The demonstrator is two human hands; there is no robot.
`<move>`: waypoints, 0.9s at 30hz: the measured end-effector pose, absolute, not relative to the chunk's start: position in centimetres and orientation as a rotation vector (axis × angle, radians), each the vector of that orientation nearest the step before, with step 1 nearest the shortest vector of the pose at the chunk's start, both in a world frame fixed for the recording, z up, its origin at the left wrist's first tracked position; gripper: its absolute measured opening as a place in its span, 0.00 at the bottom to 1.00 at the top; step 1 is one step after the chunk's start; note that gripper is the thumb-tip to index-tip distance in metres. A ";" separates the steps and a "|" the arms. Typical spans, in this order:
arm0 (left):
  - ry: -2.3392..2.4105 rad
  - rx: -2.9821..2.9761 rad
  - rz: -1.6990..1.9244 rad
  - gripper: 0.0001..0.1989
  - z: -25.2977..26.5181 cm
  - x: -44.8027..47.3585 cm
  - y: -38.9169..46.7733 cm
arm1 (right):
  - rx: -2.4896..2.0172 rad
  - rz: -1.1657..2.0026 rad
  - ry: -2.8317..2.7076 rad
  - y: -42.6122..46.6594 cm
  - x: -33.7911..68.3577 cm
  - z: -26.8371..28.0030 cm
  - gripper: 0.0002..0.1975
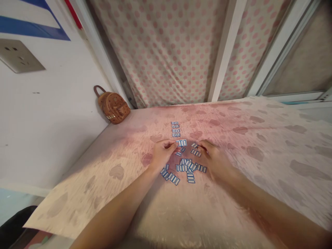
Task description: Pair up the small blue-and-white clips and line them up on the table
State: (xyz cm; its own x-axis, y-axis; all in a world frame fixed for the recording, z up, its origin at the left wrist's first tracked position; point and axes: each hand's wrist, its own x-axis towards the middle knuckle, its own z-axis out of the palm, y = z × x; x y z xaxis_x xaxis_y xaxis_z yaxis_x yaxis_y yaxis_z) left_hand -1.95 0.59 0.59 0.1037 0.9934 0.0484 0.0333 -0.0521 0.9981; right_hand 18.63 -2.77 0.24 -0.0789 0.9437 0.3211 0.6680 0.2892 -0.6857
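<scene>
Between the thumb and fingers of my left hand [164, 151] is a small white card with blue-edged bars [181, 143], raised a little over the table. My right hand [211, 154] is closed with curled fingers, its tips beside a similar striped card [195, 146]; whether it grips anything is hidden. Just beyond my left hand, several such cards form a short neat column [175, 129]. Nearer to me lies a loose, overlapping pile of cards [190, 166]. A few more striped cards [173, 178] rest by my left wrist, partly covered by it.
A pale pink tablecloth with leaf-like prints [241, 130] covers the table. At the back left, a small brown backpack-shaped bag [115, 107] leans against the white wall [67, 103]. A polka-dot curtain [171, 52] and white frame [228, 48] stand behind the table.
</scene>
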 end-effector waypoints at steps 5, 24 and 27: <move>1.128 1.379 1.135 0.08 0.1 -1.8 0.4 | -1.370 0.522 -1.733 -3.6 18.3 1.5 0.12; 1.057 1.556 0.993 0.11 -0.5 -0.9 -0.9 | -1.389 0.370 -1.829 -3.5 18.1 0.4 0.10; 1.054 1.526 0.985 0.11 -0.5 -0.8 -1.0 | -1.388 0.401 -1.835 -3.6 18.0 0.7 0.10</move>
